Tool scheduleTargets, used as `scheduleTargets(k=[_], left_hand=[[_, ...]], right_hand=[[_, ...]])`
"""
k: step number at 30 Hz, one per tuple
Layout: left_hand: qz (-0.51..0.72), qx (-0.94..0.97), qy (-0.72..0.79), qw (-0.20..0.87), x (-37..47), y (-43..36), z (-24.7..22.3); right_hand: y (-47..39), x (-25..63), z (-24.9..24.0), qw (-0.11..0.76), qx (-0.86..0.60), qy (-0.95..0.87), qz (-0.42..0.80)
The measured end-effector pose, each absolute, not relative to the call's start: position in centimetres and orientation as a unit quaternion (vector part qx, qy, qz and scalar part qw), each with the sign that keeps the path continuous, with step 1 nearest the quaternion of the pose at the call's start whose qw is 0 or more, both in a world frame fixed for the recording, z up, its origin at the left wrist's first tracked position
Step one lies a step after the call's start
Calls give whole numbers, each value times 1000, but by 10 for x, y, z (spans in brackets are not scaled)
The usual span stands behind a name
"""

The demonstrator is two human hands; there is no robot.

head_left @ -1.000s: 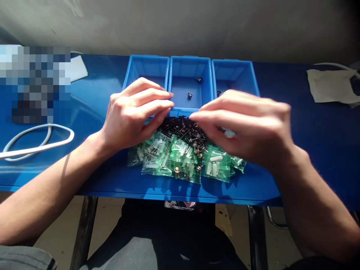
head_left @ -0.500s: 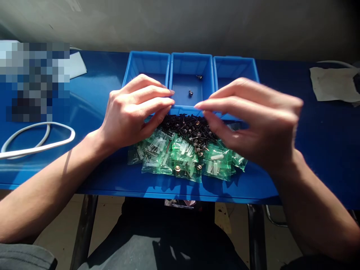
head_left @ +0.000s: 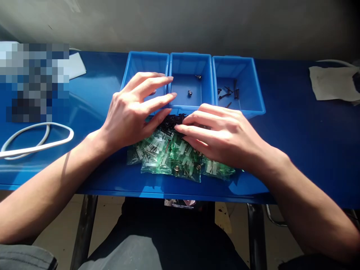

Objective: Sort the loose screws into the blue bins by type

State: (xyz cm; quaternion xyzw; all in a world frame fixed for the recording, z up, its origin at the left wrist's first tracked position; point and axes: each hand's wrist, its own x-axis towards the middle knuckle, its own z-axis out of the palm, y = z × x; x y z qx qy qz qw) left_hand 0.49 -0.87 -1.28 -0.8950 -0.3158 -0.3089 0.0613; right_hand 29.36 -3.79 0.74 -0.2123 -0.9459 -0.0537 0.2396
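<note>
My left hand (head_left: pixel 132 107) hovers over the near edge of the left bin (head_left: pixel 149 60), its fingers spread and nothing seen in them. My right hand (head_left: pixel 225 131) reaches over the pile of black screws (head_left: pixel 171 122), fingertips at the pile and thumb apart from the index finger; no held item shows. Part of the pile is hidden beneath this hand. In the middle bin (head_left: pixel 191 58) lie a dark screw (head_left: pixel 190 93) and another small screw (head_left: pixel 198 77). The right bin (head_left: pixel 260 101) holds several dark screws (head_left: pixel 229 92).
Green-tinted clear packets (head_left: pixel 157 150) with white plugs and screws lie before the pile, near the blue table's (head_left: pixel 107 180) front edge. At left, a white cable (head_left: pixel 56 146) loops near a white sheet (head_left: pixel 75 65). Pale paper (head_left: pixel 332 84) lies at right.
My right hand has moved left and down onto the screw pile, uncovering the right bin and its screws. The fingers of my left hand have spread apart.
</note>
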Motion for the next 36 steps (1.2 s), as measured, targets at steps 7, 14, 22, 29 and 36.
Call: scheduleTargets(k=[7,14,22,29,36], left_hand=[[-309,-903,-273,121,1,-2,-19],[-314,-903,-272,110,2,-3,-17],[-299,-902,-300,87,5,-9,-13],[-292,-906,-299,65,3,-8,-11],[-290,-904,-306,69,3,-10,-9]], right_hand=[[-40,285,4,199,-244,-949,-23],[-47,283,9,307,-271,-910,67],[-44,288,19,405,-325,-845,128],[-24,306,23,501,-437,-744,-62],[-21,318,23,439,-411,-793,-97]])
